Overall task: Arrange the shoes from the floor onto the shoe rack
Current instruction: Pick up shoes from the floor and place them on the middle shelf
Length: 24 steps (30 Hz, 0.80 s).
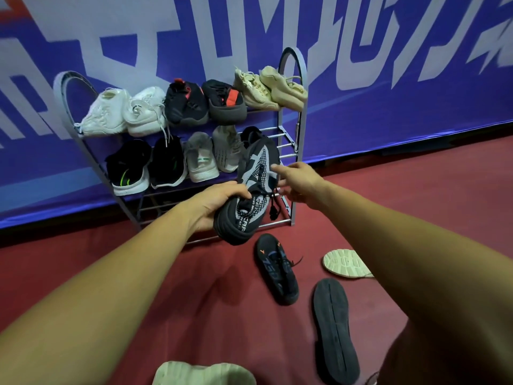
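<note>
A grey metal shoe rack (293,140) stands against the blue wall. Its top shelf carries white, black-and-red and beige pairs; the middle shelf holds a black pair, a grey pair and one dark shoe (251,133) at the right. My left hand (219,202) grips the heel of a black-and-grey knit sneaker (254,190), toe pointing up toward the middle shelf's right end. My right hand (298,182) is beside the sneaker's laces with fingers spread, touching it lightly. On the floor lie a black shoe (277,269), a dark shoe sole-up (336,329) and a pale shoe sole-up (345,263).
The lower rack rungs (172,202) carry nothing that I can see. A beige shoe (204,373) sits at the bottom edge of view. The floor is dark red (138,287); the blue banner wall (388,93) runs behind the rack.
</note>
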Available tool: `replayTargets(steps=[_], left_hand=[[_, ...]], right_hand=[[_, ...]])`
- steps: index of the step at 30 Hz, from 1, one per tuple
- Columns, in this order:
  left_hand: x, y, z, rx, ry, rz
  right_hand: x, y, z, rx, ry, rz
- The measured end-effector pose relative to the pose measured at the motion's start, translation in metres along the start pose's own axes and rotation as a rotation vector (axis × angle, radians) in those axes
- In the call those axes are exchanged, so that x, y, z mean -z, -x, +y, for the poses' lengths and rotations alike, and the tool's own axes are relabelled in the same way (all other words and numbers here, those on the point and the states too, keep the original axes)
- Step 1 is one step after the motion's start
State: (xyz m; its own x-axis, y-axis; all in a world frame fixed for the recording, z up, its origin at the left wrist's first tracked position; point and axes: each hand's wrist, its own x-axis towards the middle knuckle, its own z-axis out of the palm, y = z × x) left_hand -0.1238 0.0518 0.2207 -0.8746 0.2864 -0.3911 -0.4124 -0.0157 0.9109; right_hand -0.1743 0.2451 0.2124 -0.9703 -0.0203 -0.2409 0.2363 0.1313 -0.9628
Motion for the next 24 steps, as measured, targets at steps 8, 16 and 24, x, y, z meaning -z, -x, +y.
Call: replayTargets(steps=[8,16,24], left_hand=[[0.014,0.006,0.004,0.136,-0.066,-0.141],[0.045,0.002,-0.002,-0.011,0.306,0.098],[0.019,-0.010,0.008,-0.102,0.444,0.378]], right_hand=[[0.010,-0.011,0.000,-0.029,-0.131,0.038],[0.032,-0.015,0.001,-0.155,-0.438,0.249],[0.018,-0.006,-0.004,-0.142,-0.541,0.119]])
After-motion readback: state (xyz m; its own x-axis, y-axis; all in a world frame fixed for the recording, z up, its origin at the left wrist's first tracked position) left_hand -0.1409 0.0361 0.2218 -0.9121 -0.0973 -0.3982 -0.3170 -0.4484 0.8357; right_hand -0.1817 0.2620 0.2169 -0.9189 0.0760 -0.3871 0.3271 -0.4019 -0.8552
